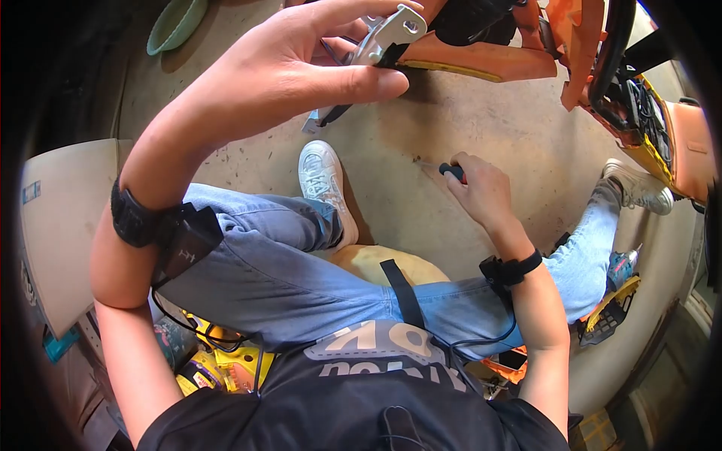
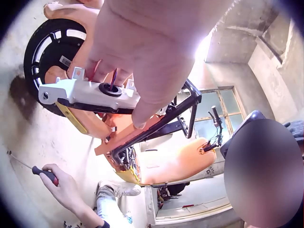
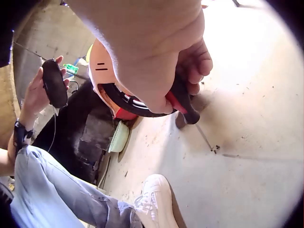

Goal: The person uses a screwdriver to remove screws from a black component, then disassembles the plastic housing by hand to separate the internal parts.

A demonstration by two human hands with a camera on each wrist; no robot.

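My left hand (image 1: 293,83) holds a white metal housing (image 1: 387,36) raised in front of me, its thumb along one side. In the left wrist view, thin red and dark wires rise from a black round grommet in the housing (image 2: 78,92). Its other side, a black oval face (image 3: 55,83), shows in the right wrist view. Low over the floor, my right hand (image 1: 483,188) grips a screwdriver (image 3: 191,115) with a red and black handle. The screwdriver's thin shaft slants down, and its tip is right at some small dark bits (image 3: 215,149) on the floor.
An orange scooter (image 1: 489,64) with exposed wiring stands ahead, its black wheel (image 2: 57,57) behind the housing. A pale green basin (image 1: 177,26) lies at upper left. A teal power drill (image 1: 621,267) is by my right leg, and a tan round seat (image 1: 376,259) is under me.
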